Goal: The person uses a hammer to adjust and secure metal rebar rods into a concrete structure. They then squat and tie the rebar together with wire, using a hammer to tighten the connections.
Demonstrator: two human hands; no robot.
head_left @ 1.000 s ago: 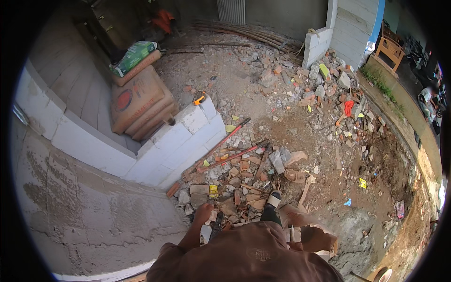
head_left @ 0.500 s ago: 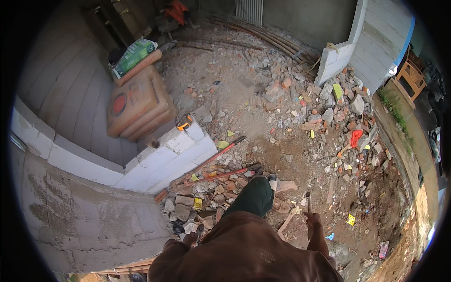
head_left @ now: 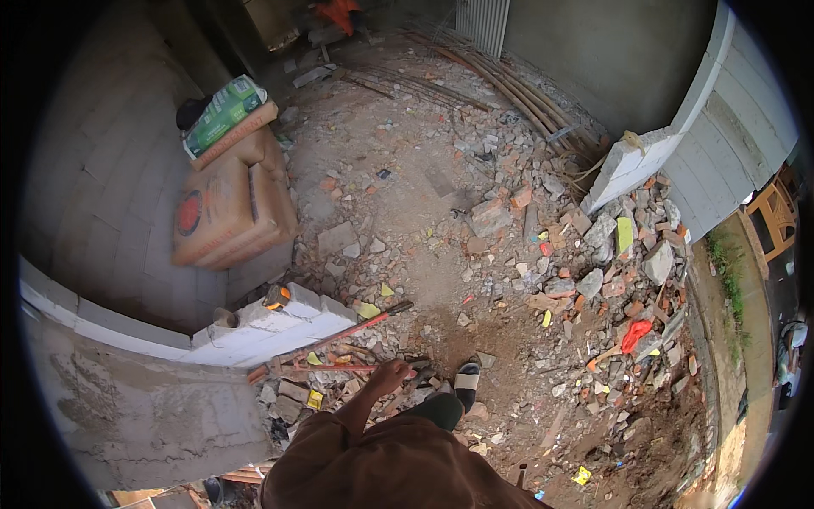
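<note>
My left hand is held out ahead of my body, its fingers loosely curled with nothing visible in them. From above it overlaps one of two long red handles with dark grip ends, which lie on the rubble and look like a bolt cutter's. I cannot make out any touch between them. My right hand is hidden behind my brown shirt. Just past the shirt's edge shows the upright end of a short, stick-like tool. My foot in a dark sandal with a pale strap stands on the dirt.
Brown cement bags are stacked at the left, topped by a green bag. A tape measure sits on the low white block wall. Broken bricks and stones heap up at right. Long poles lie at the back.
My left hand has come forward over the red handles. My right hand, which held the stick-like tool, has dropped back out of sight. The view has shifted as I step forward.
</note>
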